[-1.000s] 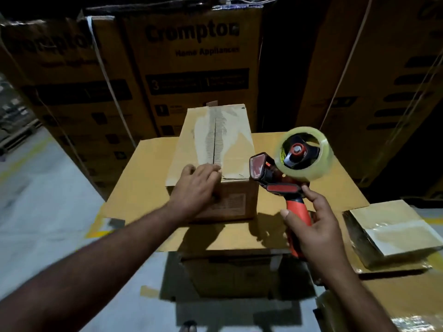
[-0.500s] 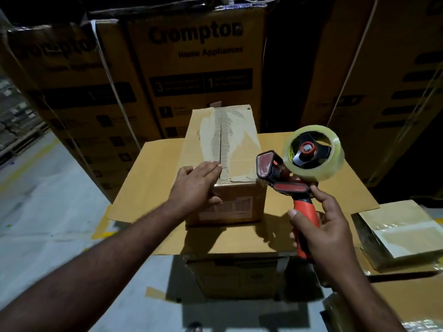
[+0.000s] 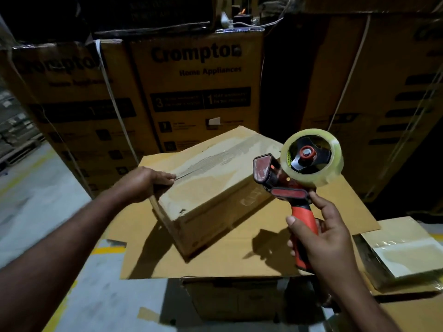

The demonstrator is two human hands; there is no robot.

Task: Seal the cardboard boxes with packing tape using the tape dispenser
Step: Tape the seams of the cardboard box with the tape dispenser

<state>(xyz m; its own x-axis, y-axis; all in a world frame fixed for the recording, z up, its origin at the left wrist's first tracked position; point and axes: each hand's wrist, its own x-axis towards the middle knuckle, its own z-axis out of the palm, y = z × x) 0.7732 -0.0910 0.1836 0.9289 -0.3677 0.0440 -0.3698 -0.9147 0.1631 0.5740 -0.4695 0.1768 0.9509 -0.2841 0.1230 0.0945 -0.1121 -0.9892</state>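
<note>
A small cardboard box (image 3: 211, 188) lies turned at an angle on a flat cardboard sheet (image 3: 239, 255). Its top carries old clear tape and a torn strip along the seam. My left hand (image 3: 143, 183) grips the box's left end, fingers curled over the top edge beside the seam. My right hand (image 3: 321, 238) holds the red handle of a tape dispenser (image 3: 287, 188), raised just right of the box. The clear tape roll (image 3: 311, 159) sits on its hub, and the red blade guard points toward the box.
Tall printed appliance cartons (image 3: 199, 92) with strapping stand close behind and to the right. A larger box (image 3: 239, 300) supports the sheet. A taped flat box (image 3: 405, 252) lies at the right. Grey floor (image 3: 43, 212) with yellow marks lies to the left.
The small box has been turned from lengthwise to diagonal. My left hand went from its near end to its left end. The dispenser stayed raised to the right.
</note>
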